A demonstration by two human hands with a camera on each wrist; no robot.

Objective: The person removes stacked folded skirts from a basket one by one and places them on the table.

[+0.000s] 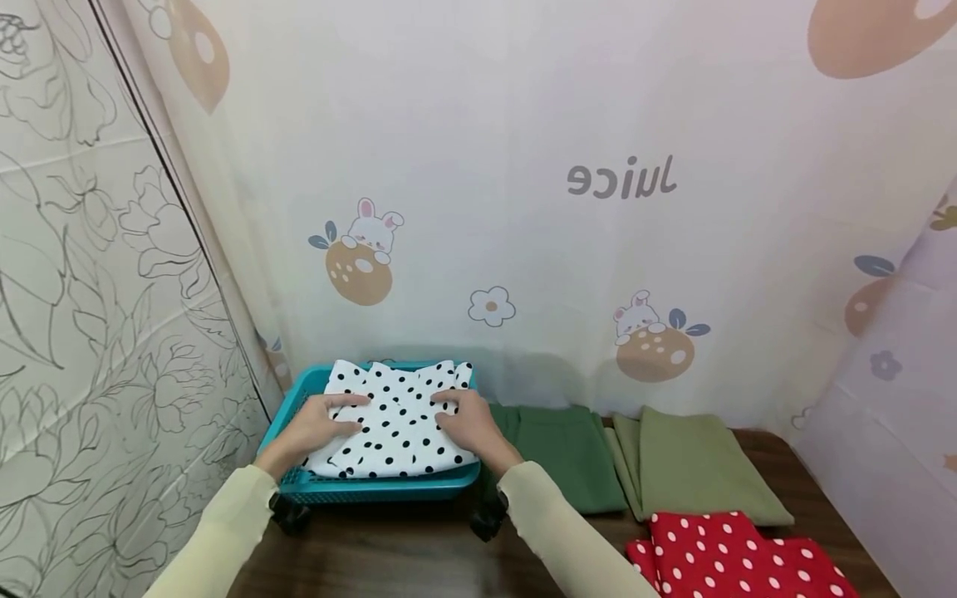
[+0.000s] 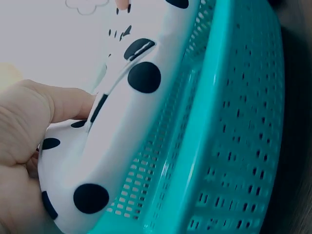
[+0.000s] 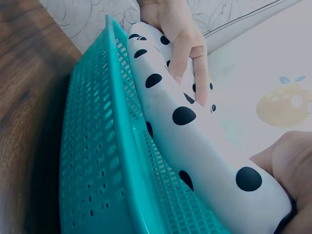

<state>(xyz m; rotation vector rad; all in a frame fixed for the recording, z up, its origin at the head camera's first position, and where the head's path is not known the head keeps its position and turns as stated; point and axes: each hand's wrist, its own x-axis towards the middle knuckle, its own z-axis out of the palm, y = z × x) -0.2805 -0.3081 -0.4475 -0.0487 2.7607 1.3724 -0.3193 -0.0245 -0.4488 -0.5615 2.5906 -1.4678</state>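
A folded white cloth with black dots (image 1: 396, 423) lies over the teal plastic basket (image 1: 374, 496). At the cloth's left side my left hand (image 1: 317, 425) grips it, thumb on top; in the left wrist view that thumb (image 2: 73, 102) presses into a fold while the other fingers are mostly hidden behind the cloth. My right hand (image 1: 474, 423) holds the opposite side, and in the right wrist view its fingers (image 3: 297, 161) are partly cut off by the frame edge. Below the cloth's front edge, the basket's perforated floor (image 3: 165, 170) shows.
Right of the basket lie a folded dark green cloth (image 1: 564, 457), a folded olive cloth (image 1: 699, 465) and a red cloth with white dots (image 1: 736, 561). All rest on a brown wooden table (image 1: 389, 548). A printed curtain (image 1: 486, 208) hangs behind, and a floral one (image 1: 97, 291) at the left.
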